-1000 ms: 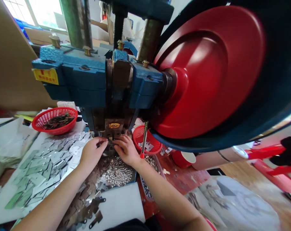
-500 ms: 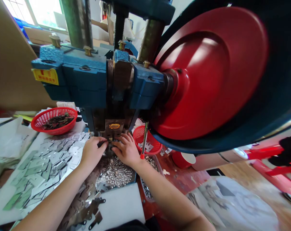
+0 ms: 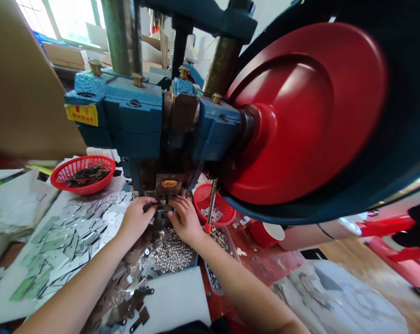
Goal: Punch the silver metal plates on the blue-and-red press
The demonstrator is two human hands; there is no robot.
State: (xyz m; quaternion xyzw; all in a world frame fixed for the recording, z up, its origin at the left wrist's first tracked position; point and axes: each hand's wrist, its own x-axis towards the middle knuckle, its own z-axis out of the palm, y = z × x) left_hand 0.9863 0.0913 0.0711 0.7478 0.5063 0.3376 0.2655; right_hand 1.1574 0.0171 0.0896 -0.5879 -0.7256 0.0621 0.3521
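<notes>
Both hands work at the die under the ram point(image 3: 168, 183) of a blue press. My left hand point(image 3: 136, 219) is closed, thumb and forefinger pinching one end of a small dark metal plate point(image 3: 162, 208). From the other side my right hand point(image 3: 187, 221) pinches the plate's opposite end between thumb and fingers. The plate lies level at the die, just below the ram; its ends are hidden by my fingers. Right under my hands is a heap of small shiny metal parts point(image 3: 171, 250).
Flat metal plates point(image 3: 71, 236) cover the left side. A red basket point(image 3: 83, 174) of dark plates stands behind them, another red basket point(image 3: 215, 204) right of the die. A red-tipped lever point(image 3: 212, 206) hangs near my right wrist. The big red flywheel point(image 3: 300, 116) fills the upper right.
The camera view has shifted slightly, so the press appears farther right. My right fingers have drawn back a little to the right, and more of the plate shows between my hands.
</notes>
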